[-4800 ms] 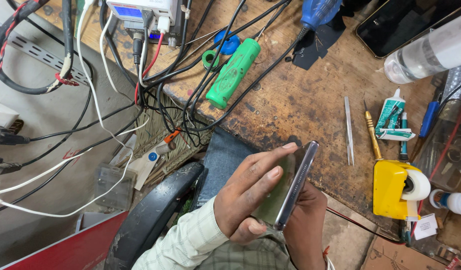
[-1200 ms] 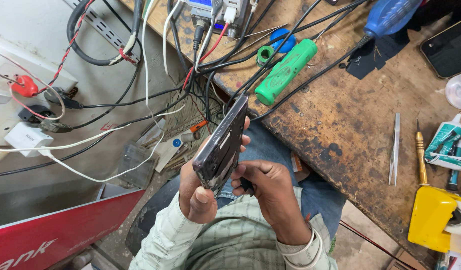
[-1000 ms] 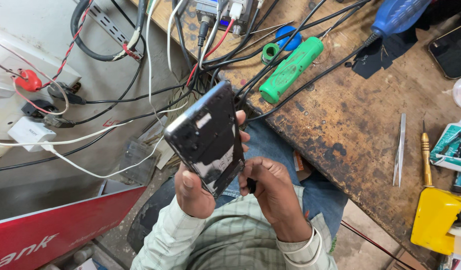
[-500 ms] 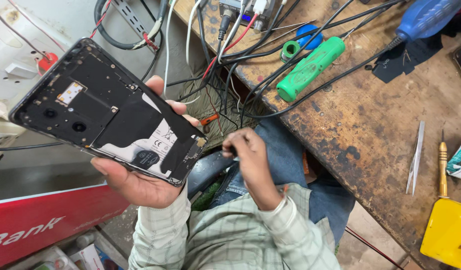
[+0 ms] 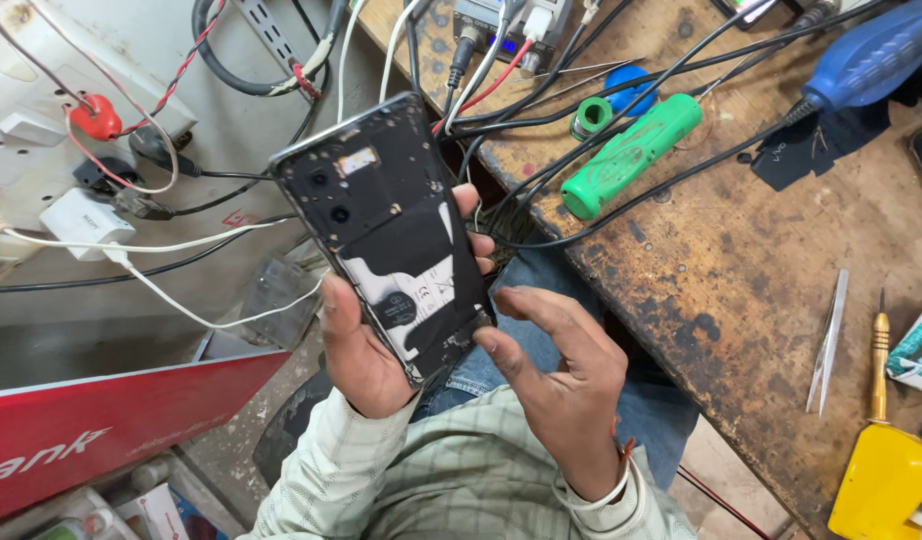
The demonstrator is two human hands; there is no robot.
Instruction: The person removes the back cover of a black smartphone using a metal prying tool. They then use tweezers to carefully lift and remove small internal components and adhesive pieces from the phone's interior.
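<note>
Opened phone held up, back cover off.
Left hand (image 5: 366, 355) grip clamps the phone (image 5: 391, 230), now turned upright beside the table (image 5: 741, 300); right hand (image 5: 566, 385) has returned, fingers spread at its lower edge.

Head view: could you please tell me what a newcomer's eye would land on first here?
An opened phone with its dark inside showing sits mid-frame in the left hand, with the right hand touching its lower corner. To the upper right, a green-handled tool lies among black cables on the worn wooden bench.
</note>
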